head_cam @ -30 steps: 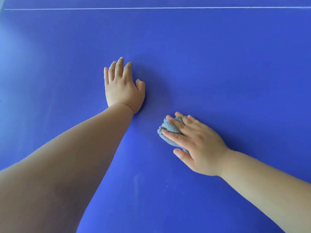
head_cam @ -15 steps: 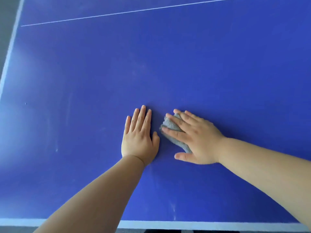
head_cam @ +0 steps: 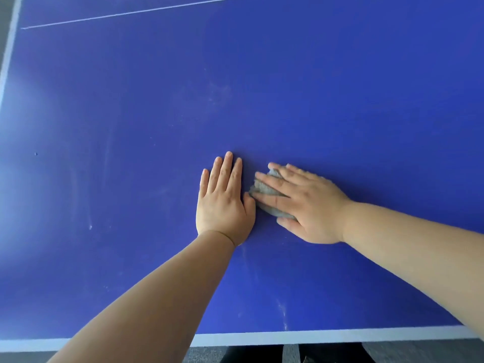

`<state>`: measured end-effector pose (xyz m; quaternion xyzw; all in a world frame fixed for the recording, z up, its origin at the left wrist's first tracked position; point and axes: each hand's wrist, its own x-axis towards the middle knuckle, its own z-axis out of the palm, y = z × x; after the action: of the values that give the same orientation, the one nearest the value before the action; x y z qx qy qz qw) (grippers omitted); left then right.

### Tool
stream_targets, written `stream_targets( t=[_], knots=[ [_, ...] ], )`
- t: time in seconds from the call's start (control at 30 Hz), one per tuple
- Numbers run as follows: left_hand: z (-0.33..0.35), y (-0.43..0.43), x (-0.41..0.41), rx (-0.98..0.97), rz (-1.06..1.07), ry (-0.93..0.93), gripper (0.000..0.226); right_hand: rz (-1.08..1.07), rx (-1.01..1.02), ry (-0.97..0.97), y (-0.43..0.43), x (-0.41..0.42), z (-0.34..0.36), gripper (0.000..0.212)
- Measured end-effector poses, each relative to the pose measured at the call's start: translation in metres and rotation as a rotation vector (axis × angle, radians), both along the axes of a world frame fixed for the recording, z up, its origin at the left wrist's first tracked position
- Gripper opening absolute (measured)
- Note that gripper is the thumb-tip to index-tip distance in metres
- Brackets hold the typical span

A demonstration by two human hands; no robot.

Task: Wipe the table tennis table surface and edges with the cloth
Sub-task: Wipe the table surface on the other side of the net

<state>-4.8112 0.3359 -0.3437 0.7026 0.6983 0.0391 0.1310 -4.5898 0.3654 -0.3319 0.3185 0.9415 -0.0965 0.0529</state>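
A blue table tennis table [head_cam: 314,87] fills the view. My right hand [head_cam: 306,205] lies flat on a small bunched grey cloth [head_cam: 264,191], pressing it onto the surface with straight fingers; most of the cloth is hidden under the palm. My left hand [head_cam: 225,203] rests flat on the table just left of the cloth, fingers straight and together, its thumb touching the cloth's edge.
The white near edge line [head_cam: 288,336] runs along the bottom, with dark floor below it. The left edge line [head_cam: 10,43] and a thin white centre line [head_cam: 131,13] show at top left. Faint streaks and smudges [head_cam: 282,310] mark the surface.
My left hand slid back toward me and now lies right beside the cloth. The right hand with the cloth moved left to meet it. The view pulled back, showing the near edge.
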Motion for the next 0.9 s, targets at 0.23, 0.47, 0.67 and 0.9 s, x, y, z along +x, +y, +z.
stream_targets(
  t=[0.23, 0.47, 0.67, 0.9],
  knots=[
    [-0.004, 0.001, -0.001, -0.005, -0.003, 0.006, 0.075, -0.274, 0.000, -0.095, 0.104, -0.002, 0.004, 0.069],
    [-0.003, -0.002, -0.002, -0.024, 0.085, -0.002, 0.081, -0.248, 0.029, 0.020, 0.061, -0.041, 0.005, 0.065],
    [0.001, 0.000, -0.001, -0.053, 0.054, 0.023, 0.084, 0.153, 0.076, -0.038, 0.036, 0.000, 0.007, 0.061],
    [-0.003, -0.001, -0.001, -0.040, 0.068, 0.011, 0.084, -0.530, 0.002, 0.082, 0.177, -0.056, 0.006, 0.055]
  ],
)
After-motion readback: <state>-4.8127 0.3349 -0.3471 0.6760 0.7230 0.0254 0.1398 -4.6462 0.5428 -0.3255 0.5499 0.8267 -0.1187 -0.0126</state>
